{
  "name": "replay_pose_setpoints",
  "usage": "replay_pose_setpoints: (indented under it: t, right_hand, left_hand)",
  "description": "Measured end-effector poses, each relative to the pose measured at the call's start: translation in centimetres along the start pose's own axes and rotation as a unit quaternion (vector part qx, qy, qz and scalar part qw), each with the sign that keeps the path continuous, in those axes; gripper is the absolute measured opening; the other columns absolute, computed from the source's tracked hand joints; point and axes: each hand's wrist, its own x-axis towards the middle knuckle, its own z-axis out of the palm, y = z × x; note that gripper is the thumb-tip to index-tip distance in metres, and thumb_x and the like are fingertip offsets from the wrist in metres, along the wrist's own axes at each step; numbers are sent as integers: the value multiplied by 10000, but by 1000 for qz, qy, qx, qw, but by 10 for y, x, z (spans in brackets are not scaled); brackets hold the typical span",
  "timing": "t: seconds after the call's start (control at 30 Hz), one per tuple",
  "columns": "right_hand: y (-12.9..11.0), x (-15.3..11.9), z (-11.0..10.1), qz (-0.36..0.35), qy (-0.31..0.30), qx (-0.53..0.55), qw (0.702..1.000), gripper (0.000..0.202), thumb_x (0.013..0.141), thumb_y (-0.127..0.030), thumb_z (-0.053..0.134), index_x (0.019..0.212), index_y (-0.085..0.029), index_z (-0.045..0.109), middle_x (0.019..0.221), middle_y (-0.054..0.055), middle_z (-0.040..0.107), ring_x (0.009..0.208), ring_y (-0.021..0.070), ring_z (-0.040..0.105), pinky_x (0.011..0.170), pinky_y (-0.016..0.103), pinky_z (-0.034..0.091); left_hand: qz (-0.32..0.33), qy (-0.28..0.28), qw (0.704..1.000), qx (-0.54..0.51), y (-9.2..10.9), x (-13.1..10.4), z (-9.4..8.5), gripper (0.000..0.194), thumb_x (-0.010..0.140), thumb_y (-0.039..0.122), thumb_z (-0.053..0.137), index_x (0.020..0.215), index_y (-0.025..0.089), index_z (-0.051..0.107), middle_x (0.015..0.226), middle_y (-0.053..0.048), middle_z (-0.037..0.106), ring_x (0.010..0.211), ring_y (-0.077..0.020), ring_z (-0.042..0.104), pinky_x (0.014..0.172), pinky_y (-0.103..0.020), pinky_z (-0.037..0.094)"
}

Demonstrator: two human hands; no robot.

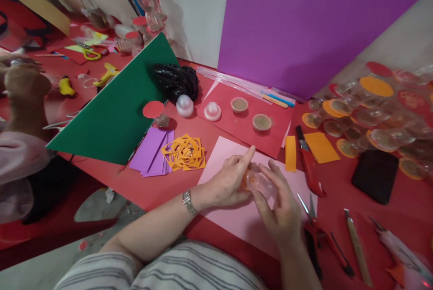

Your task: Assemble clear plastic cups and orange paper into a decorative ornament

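Observation:
Both hands hold a clear plastic cup [262, 185] on its side above a pale pink sheet [223, 218]. My left hand [226, 184] grips its left end, where some orange shows; the palm hides most of that end. Around the clear right part curl the fingers and thumb of my right hand [282, 209]. Beyond the hands, two small cups filled with sand [239, 105] and a clear dome-shaped cup [212, 112] rest on a red sheet [233, 125]. An orange paper strip [290, 153] lies right of the pink sheet.
Red-handled scissors [314, 231], a red cutter [308, 168], a wooden-handled tool [357, 247] and a black phone [375, 176] lie at right. Stacked plastic hourglasses [375, 121] stand behind them. Left are orange cut-outs [185, 152], purple strips [152, 152] and a green board [125, 105]. A co-worker's arm [27, 96] is beyond.

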Motion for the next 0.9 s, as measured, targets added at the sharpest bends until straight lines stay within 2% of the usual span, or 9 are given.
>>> replay_pose_setpoints:
  t: [0.13,0.33,0.6,0.7,0.9]
  right_hand:
    - [0,2,2,-10,-3,-14,1000,385,956,-309,620,1330,-226,583,1244,120,729,1278,308,635,1072,590,521]
    - [2,-2,5,-16,4,2,1000,425,939,-267,646,1355,-227,570,1239,114,726,1258,291,649,1102,592,491]
    - [12,-14,0,47,24,88,995,506,946,-271,616,1439,-207,524,1430,171,597,1434,332,473,1154,637,401]
    - [11,-11,0,37,6,69,997,514,948,-284,616,1447,-210,516,1427,163,604,1420,334,491,1140,606,438]
    - [3,1,4,-1,-6,-6,1000,485,945,-316,636,1411,-236,531,1283,111,705,1305,294,610,1097,556,500]
  left_hand:
    - [3,22,1000,-16,-1,-1,4,1202,814,248,762,1618,280,-129,1360,-158,548,1219,-313,493,1035,-538,450]
    - [0,43,999,-25,-1,-2,6,1142,855,318,761,1626,273,-80,1306,-155,574,1173,-310,533,1012,-528,465]
    - [5,27,1000,-9,3,0,-4,1216,780,152,713,1608,262,-171,1317,-142,596,1193,-314,515,1028,-521,447]
    - [19,20,1000,-3,2,0,-3,1211,761,128,673,1604,252,-188,1331,-146,590,1195,-319,499,1022,-528,446]
    - [12,18,1000,6,-2,-1,0,1205,752,125,668,1609,248,-170,1345,-158,552,1207,-323,479,1024,-535,453]
